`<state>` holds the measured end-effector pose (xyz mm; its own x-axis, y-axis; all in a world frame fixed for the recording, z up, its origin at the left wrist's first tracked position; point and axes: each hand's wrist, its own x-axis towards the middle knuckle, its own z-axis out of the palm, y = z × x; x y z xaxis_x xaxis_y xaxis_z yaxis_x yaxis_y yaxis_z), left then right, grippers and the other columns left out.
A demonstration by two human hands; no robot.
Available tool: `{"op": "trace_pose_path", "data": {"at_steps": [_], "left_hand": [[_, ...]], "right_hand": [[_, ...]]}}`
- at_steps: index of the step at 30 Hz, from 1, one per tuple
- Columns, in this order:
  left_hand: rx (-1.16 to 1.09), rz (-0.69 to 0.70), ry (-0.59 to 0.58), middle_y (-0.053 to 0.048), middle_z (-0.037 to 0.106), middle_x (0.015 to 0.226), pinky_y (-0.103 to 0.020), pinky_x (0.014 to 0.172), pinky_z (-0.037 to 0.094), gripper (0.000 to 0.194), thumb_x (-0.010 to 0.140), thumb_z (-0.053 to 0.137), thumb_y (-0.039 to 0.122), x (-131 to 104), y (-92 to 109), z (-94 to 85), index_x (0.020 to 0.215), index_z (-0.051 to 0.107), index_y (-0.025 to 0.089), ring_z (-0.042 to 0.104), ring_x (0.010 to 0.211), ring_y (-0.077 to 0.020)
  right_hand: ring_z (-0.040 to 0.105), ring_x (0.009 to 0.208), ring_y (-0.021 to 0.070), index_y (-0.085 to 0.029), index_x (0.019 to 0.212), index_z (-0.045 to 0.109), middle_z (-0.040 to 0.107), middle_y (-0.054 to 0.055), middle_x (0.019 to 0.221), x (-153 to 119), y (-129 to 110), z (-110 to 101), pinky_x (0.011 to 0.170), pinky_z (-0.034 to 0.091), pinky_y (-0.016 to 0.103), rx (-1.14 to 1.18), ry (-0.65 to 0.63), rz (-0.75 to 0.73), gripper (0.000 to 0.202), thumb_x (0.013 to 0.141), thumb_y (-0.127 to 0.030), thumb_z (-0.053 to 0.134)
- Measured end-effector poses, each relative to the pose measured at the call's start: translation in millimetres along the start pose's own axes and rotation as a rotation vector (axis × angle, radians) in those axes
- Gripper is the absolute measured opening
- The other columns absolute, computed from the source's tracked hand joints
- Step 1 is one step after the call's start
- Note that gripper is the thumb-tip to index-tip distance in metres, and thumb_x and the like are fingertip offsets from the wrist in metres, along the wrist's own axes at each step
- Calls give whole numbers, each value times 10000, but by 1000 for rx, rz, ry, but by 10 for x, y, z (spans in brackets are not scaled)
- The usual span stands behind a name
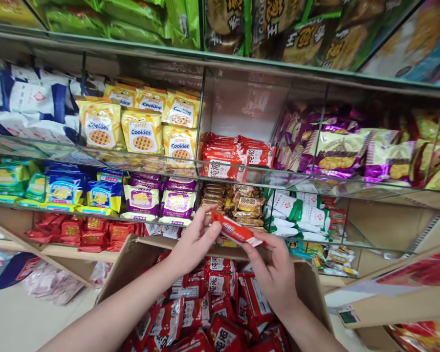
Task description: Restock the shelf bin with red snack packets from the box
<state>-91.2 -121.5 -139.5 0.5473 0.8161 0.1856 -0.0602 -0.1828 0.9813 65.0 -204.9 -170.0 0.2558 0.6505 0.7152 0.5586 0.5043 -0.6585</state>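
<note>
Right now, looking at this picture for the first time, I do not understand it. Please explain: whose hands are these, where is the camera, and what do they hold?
There is no machine here. A person wears one camera on the head; it looks forward and down, so you see that person's own two bare hands. The left hand and the right hand hold one red snack packet between them, each pinching one end. Below the hands is an open cardboard box full of the same kind of red packets. Behind stand glass shelves with many snacks: yellow cookie bags, purple bags, and a stack of red packets like the held one.
</note>
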Motion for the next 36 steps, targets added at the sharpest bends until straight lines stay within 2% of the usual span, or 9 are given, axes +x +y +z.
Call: {"op": "trace_pose_path", "data": {"at_steps": [2, 6, 12, 18, 23, 26, 29, 33, 36], "left_hand": [[-87, -45, -65, 6, 580, 739, -234, 526, 460, 445, 803, 520, 465, 34, -4, -30, 1153, 416, 210, 602, 607, -138], [-289, -71, -57, -42, 598, 995, -247, 648, 487, 422, 716, 666, 313, 69, -11, -108, 1087, 495, 209, 606, 780, -143], [-270, -19, -60, -43, 567, 1177, -317, 902, 396, 341, 664, 668, 156, 25, -15, -158, 996, 605, 208, 531, 1046, -200], [-291, 13, -41, -68, 542, 1231, -342, 953, 366, 295, 632, 658, 133, 30, 7, -154, 922, 644, 181, 446, 1181, -249], [-312, -5, 9, -67, 568, 1195, -301, 877, 431, 270, 696, 681, 183, 61, -42, -140, 955, 604, 188, 547, 1048, -188], [-347, 5, -15, -77, 558, 1197, -281, 820, 468, 492, 681, 699, 155, 68, -33, -135, 1123, 495, 229, 582, 978, -171], [-337, -39, -77, -85, 592, 1125, -278, 737, 499, 765, 678, 705, 145, 67, 1, -140, 1296, 277, 281, 622, 863, -162], [-261, -130, -167, -65, 655, 944, -272, 691, 500, 637, 710, 685, 204, 65, 18, -150, 1253, 351, 196, 632, 761, -146], [-229, -137, -180, -54, 654, 934, -258, 657, 497, 549, 693, 700, 213, 62, 10, -147, 1172, 434, 176, 626, 729, -131]], "right_hand": [[589, 993, 192, -250, 1051, 514, 621, 68, 1049, 17, -1, 5, 824, 509, 352, 6, -59, -120, 341, 763, -81, 582], [580, 1017, 204, -257, 991, 565, 625, 63, 1088, 64, -12, -18, 841, 499, 402, 119, -137, -131, 329, 745, -40, 590], [509, 1121, 234, -283, 935, 639, 600, 52, 1169, 102, 23, -66, 916, 427, 481, 119, -166, -166, 338, 708, -34, 626], [419, 1226, 243, -301, 905, 678, 362, 19, 1404, 47, -19, -50, 973, 392, 452, 152, -174, 18, 291, 738, -76, 599], [423, 1220, 242, -274, 917, 658, 301, 41, 1431, 17, 3, -27, 952, 417, 421, 206, -195, 100, 231, 770, -117, 575], [485, 1155, 250, -240, 901, 630, 400, 93, 1356, 7, 27, -12, 898, 459, 405, 217, -186, 197, 142, 782, -182, 578], [642, 833, 185, -211, 856, 599, 568, 101, 1113, 16, 29, 0, 728, 542, 337, 319, -149, 339, 75, 811, -247, 551], [653, 662, 140, -200, 844, 570, 633, 31, 852, 56, 5, 10, 624, 552, 267, 416, -111, 449, 96, 794, -281, 582], [639, 634, 124, -212, 933, 512, 652, 26, 858, 76, -13, 16, 602, 551, 259, 467, -66, 486, 177, 789, -276, 594]]}}
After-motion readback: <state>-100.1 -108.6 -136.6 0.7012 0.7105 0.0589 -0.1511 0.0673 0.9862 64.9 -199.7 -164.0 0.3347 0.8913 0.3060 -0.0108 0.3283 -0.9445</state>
